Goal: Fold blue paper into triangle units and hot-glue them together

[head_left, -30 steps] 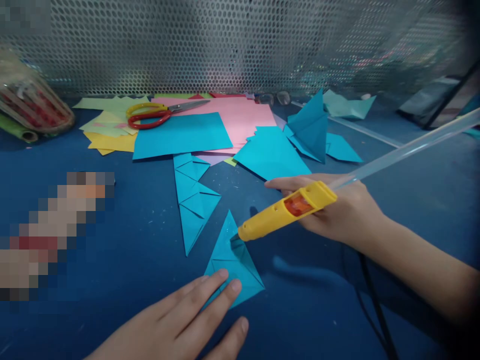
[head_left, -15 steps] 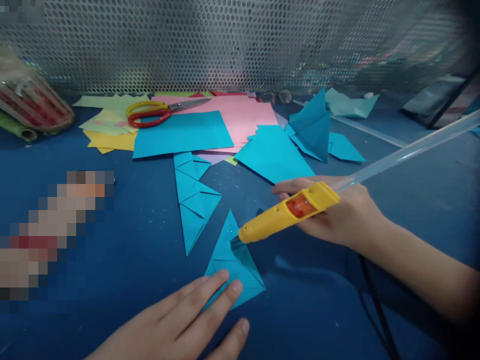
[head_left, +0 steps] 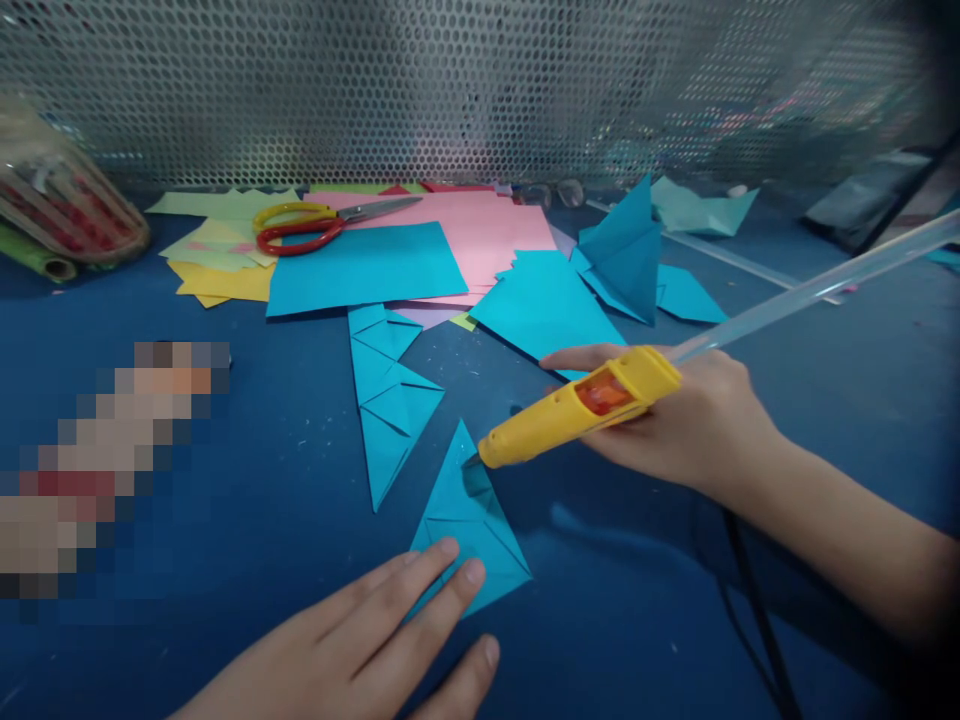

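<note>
My left hand lies open with its fingers stretched over the lower left of a folded blue paper triangle, pressing it to the table. My right hand is closed around a yellow hot glue gun, with a clear glue stick standing out of its back end. The nozzle sits at the upper part of the triangle, close to its top point, where small shiny spots show. Left of it lies another blue paper piece with zigzag folds.
Scissors with red and yellow handles rest on stacked coloured paper. Folded blue paper stands at the right back. A clear jar is at the left, a perforated metal panel behind. A black cord trails below my right arm.
The glue gun and my right hand have shifted slightly up, the nozzle moving nearer the triangle's top point. My left hand and the papers have stayed put.
</note>
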Demonstrator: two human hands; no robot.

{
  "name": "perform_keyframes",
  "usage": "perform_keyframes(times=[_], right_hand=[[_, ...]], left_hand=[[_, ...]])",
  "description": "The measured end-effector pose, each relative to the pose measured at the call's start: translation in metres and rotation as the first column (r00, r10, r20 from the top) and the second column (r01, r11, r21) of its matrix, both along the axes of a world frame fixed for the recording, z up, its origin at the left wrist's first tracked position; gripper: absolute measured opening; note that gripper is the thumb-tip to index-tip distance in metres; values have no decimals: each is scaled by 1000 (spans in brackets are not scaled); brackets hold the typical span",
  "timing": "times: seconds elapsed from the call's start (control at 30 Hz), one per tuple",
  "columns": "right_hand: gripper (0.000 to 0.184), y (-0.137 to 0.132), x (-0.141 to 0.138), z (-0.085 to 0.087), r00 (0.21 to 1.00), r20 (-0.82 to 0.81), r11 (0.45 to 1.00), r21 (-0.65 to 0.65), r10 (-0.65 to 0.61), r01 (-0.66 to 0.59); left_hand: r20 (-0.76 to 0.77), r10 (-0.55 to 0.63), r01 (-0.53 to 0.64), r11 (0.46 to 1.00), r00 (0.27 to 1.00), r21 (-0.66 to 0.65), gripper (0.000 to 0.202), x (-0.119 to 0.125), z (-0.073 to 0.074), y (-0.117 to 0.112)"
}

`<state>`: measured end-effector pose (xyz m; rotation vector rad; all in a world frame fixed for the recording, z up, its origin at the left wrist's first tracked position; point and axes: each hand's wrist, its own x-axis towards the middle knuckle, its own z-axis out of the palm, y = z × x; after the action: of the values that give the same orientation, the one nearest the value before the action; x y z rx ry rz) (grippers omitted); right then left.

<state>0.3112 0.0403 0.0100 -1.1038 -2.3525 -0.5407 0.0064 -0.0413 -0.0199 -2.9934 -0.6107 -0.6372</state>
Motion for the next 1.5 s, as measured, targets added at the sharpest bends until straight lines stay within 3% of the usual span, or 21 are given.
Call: perform_keyframes(times=[0.3,0.5,0.67,0.9,1.23,1.5], right_hand=[[22,-1,1,2,1000,-5,999,-29,29,-30],[35,-1,-1,5,998,20,997,-26,66,-66],[35,0,2,4,997,25,997,-24,69,-69],[29,2,5,1,996,22,990,-114,83,-80],[28,2,3,1,995,54,980,-185,90,-78],[41,4,3,2,995,64,991,-116,70,-63]], left_hand=[[-18,-7,7,1000,1000,-4,31,-1,0,-3],[-17,3,-3,1000,1000,-19,30,-1,-1,-1],[-10,-9,9,1000,1000,-9,32,-3,-2,-2],[-11,-13,13,1000,1000,4,26,-2,0,-2],[-5,-8,8,1000,1000,13,33,2,3,2],[-2,-13,13,1000,1000,10,31,-2,4,-1]])
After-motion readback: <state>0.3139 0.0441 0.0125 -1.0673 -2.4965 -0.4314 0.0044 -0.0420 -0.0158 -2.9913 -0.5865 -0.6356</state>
